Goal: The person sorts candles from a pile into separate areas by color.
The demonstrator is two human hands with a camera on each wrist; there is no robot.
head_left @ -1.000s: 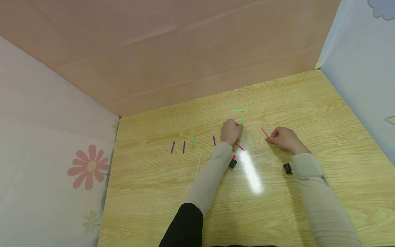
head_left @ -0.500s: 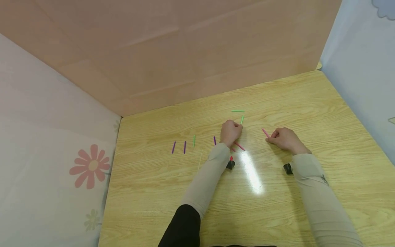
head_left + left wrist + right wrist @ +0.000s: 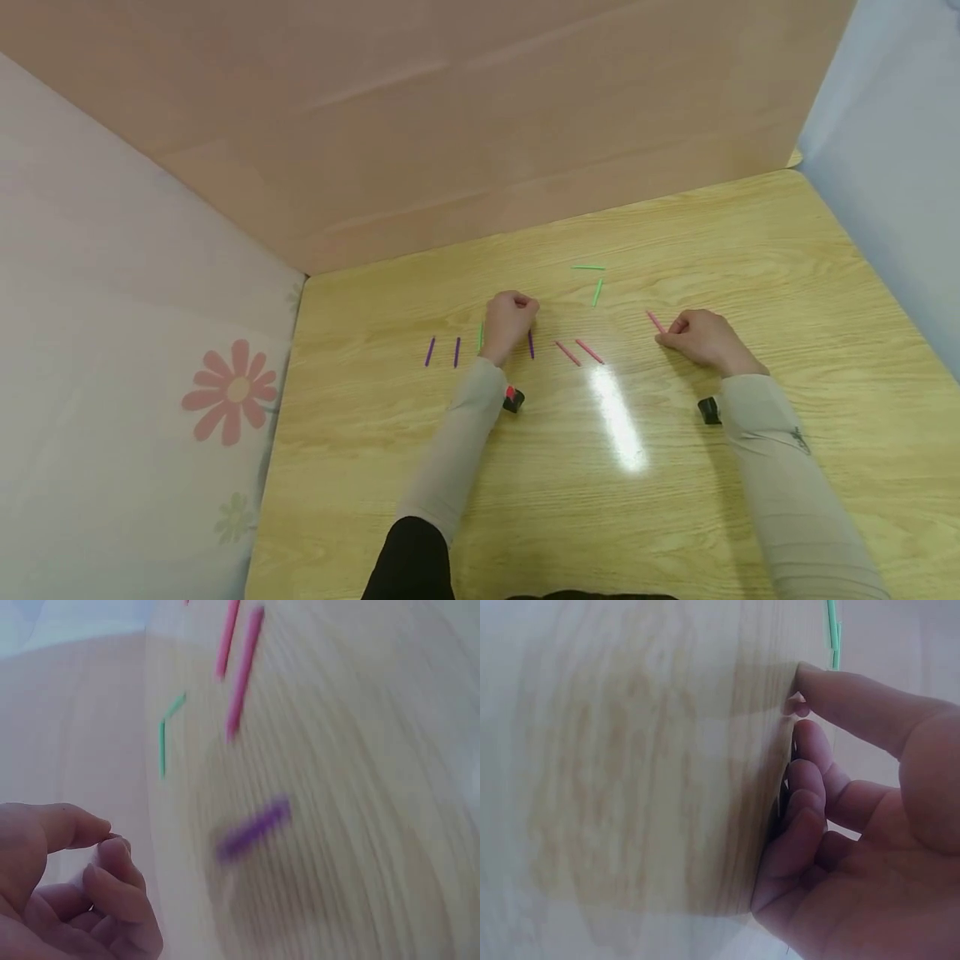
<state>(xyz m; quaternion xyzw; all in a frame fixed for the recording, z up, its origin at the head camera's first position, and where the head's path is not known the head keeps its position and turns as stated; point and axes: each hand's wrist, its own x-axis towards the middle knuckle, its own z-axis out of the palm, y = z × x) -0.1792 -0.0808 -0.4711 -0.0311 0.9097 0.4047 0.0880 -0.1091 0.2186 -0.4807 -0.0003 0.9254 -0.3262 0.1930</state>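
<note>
In the head view my left hand (image 3: 510, 323) hovers over the table, just above a purple stick (image 3: 531, 345). Its thumb and forefinger meet at the tips, the other fingers curl in, and nothing shows between them in the left wrist view. My right hand (image 3: 705, 337) pinches the near end of a thin pink stick (image 3: 655, 321) low at the tabletop. Two more pink sticks, one on the left (image 3: 567, 353) and one on the right (image 3: 590, 352), lie slanted between the hands. A green stick (image 3: 481, 336) is partly covered by the left hand.
Beyond the hands, one green stick (image 3: 588, 267) lies crosswise above another green stick (image 3: 597, 292). Two purple sticks lie at left, one outer (image 3: 430, 352) and one inner (image 3: 457, 352). A brown panel (image 3: 480, 133) closes off the table's back; pale walls flank both sides.
My left hand has let go of the upright green stick and moved left toward the purple stick, uncovering the two pink sticks. My right hand keeps its place at the pink stick.
</note>
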